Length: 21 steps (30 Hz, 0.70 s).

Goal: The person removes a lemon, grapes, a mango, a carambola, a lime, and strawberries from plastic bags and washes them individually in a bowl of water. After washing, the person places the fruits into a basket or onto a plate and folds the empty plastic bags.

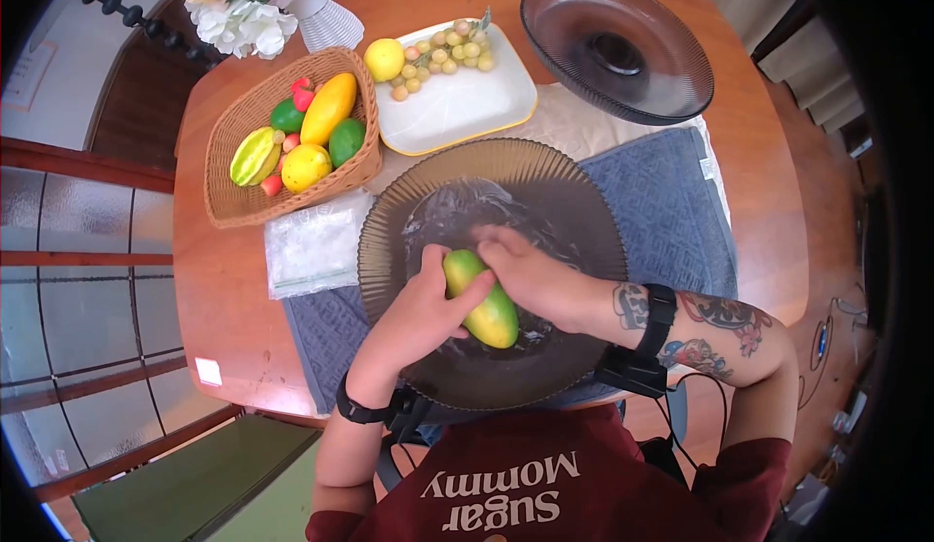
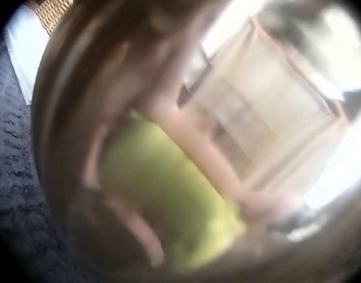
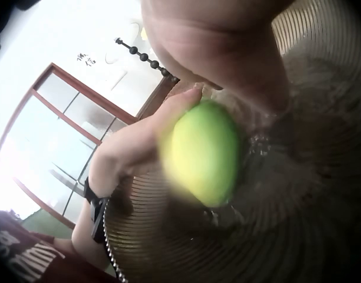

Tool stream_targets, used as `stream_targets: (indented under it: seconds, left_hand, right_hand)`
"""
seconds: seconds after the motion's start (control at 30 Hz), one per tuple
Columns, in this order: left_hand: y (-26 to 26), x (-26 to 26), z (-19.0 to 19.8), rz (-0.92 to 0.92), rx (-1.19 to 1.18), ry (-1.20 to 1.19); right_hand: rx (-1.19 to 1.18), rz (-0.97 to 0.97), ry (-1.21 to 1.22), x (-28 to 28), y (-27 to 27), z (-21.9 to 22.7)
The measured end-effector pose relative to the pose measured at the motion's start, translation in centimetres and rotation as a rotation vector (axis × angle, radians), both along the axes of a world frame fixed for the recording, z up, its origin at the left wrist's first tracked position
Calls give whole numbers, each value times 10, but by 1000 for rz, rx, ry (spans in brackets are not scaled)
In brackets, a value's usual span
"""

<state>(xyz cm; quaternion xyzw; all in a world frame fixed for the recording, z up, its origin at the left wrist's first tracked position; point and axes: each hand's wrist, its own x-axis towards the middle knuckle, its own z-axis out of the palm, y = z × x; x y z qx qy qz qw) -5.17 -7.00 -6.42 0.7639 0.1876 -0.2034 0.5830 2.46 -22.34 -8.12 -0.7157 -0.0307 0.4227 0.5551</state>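
Note:
A green and yellow mango point(image 1: 481, 299) is held over a large brown ribbed glass bowl point(image 1: 593, 240) with water in it. My left hand point(image 1: 420, 304) grips the mango from the side, thumb across its top. In the left wrist view the fruit's green skin point(image 2: 168, 188) shows blurred between the fingers. Close beside the mango's upper end is my right hand point(image 1: 530, 274), its fingertips blurred over the bowl. From the right wrist view, the right hand point(image 3: 221, 47) reaches down toward the water with fingers extended, while the mango point(image 3: 204, 153) stays in the left hand.
A wicker basket point(image 1: 229, 206) of assorted fruit stands at the left, beside a clear plastic bag point(image 1: 313, 255). Behind the bowl, a white tray point(image 1: 452, 114) carries grapes point(image 1: 443, 55) and a yellow fruit point(image 1: 384, 58). Another ribbed glass dish point(image 1: 671, 65) sits back right. Blue towel point(image 1: 671, 221) lies underneath.

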Motion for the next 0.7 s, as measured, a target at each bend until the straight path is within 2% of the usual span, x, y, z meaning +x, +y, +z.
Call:
stream_targets:
  seconds: [0.07, 0.2, 0.27, 0.3, 0.37, 0.4, 0.47, 0.5, 0.57, 0.6, 0.67, 0.7]
  left_hand:
    - [3, 0, -1, 1, -144, 32]
    - [7, -1, -5, 42, -224, 30]
    - [5, 0, -4, 49, -249, 46]
    - [4, 0, -3, 51, -251, 45]
    - [3, 1, 0, 205, -215, -31]
    - [4, 2, 1, 208, -216, -32]
    - [7, 3, 2, 148, -256, -13]
    - [7, 2, -4, 149, -257, -15]
    - [9, 0, -20, 71, 32, -321]
    - [9, -1, -21, 74, 32, -322]
    - [8, 1, -21, -1, 198, -447]
    - [6, -1, -21, 2, 198, -446]
  right_hand:
    - [94, 198, 252, 4, 0, 27]
    - [231, 316, 241, 0, -10, 22]
    - [14, 355, -101, -8, -14, 16]
    - [13, 357, -101, -8, -18, 18]
    - [-6, 509, -147, -6, -28, 28]
    - [-12, 560, -163, -4, -31, 35]
    - [33, 510, 202, 0, -33, 47]
    - [31, 511, 201, -1, -36, 43]
    - [-4, 528, 220, -5, -39, 35]
    - [-4, 531, 219, -7, -39, 38]
    - [9, 438, 415, -10, -40, 46]
    - [8, 440, 416, -14, -41, 43]
